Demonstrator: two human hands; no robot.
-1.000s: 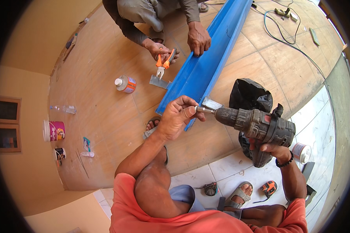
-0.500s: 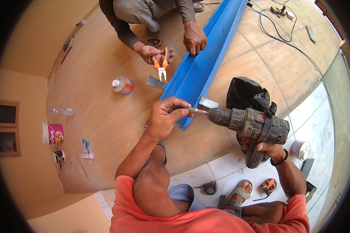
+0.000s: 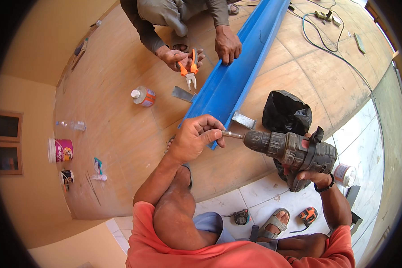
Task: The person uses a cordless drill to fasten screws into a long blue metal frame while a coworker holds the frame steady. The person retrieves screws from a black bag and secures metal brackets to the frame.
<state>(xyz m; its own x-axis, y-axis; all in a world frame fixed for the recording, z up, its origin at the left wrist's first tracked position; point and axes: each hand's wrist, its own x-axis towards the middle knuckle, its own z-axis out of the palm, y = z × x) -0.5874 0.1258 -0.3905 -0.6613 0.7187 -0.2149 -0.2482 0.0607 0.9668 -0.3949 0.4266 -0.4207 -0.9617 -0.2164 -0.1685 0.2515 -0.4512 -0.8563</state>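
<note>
The right hand (image 3: 316,177) is closed on a black drill (image 3: 295,149), which it holds above the floor (image 3: 120,147), near a black bag (image 3: 286,109). The left hand (image 3: 194,137) pinches the metal bit (image 3: 233,134) of this drill, close to the end of the blue channel (image 3: 236,71). Beside this channel, one hand of a co-worker (image 3: 170,57) holds the orange-handled pliers (image 3: 190,73).

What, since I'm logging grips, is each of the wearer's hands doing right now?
Left hand: closed, pinching the end of the metal bit.
Right hand: closed, holding the drill.
</note>
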